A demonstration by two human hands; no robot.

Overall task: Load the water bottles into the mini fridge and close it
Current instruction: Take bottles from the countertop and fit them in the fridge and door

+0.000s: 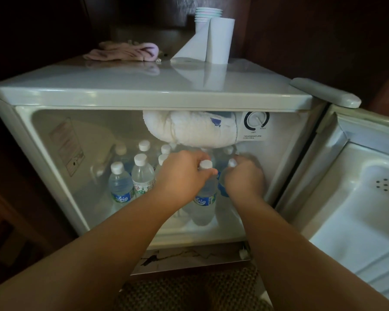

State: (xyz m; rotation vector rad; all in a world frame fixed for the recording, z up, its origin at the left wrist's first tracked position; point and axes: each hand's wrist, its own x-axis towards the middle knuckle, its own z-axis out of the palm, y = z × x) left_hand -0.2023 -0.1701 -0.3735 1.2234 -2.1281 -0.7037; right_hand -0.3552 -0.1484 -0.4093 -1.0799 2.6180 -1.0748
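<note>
Water bottle (204, 198) near fridge (144, 95) front edge.

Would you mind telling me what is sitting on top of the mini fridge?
A paper towel roll, a pink cloth, and stacked cups partly hidden behind the roll.

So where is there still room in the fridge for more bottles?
The fridge floor is bare in front, below the bottle the left hand holds, and a strip by the left wall. The back rows are crowded. The right hand hides its corner.
</note>
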